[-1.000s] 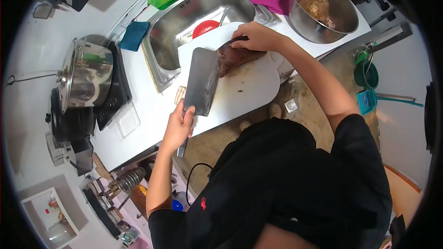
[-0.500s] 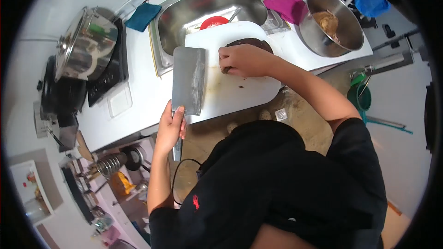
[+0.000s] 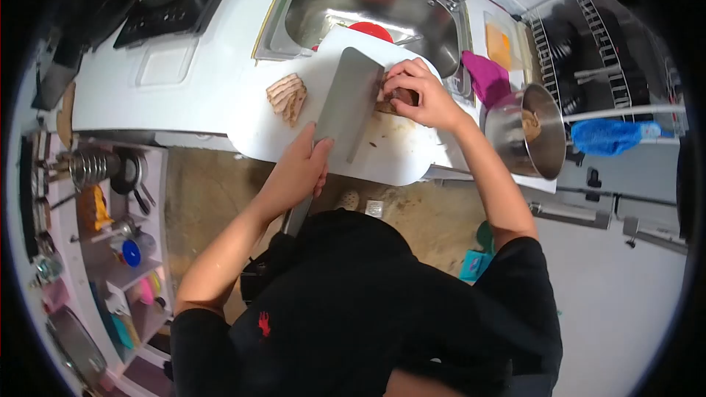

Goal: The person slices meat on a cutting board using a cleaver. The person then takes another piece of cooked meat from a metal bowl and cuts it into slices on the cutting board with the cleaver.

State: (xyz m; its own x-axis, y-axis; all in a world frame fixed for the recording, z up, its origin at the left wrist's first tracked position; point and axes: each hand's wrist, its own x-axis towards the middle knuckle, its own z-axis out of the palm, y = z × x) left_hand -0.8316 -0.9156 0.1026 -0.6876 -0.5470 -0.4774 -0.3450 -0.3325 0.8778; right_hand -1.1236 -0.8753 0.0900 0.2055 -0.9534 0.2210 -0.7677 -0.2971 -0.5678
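My left hand [image 3: 298, 169] is closed round the handle of a wide cleaver [image 3: 342, 103], its blade standing over the middle of the white cutting board [image 3: 401, 158]. Fingers curled, my right hand [image 3: 430, 99] grips a dark brown piece of meat [image 3: 402, 95] on the board, just right of the blade. The hand hides part of the meat; I cannot tell whether the blade touches it. Left of the cleaver, several pale slices of meat [image 3: 286, 98] lie bunched together. Dark crumbs and a brownish wet stain mark the board near my right hand.
Behind the board is a steel sink [image 3: 309, 7] with a red bowl [image 3: 371, 30] in it. To the right stand a magenta cloth [image 3: 485, 79] and a steel mixing bowl [image 3: 548, 136] holding something brown. A clear tray [image 3: 168, 62] lies left, near a black stove [image 3: 165, 18].
The camera view has turned and shifted. The cleaver has tilted and come up close to my right hand and the meat. The pale slices, unseen before, now show at the board's left.
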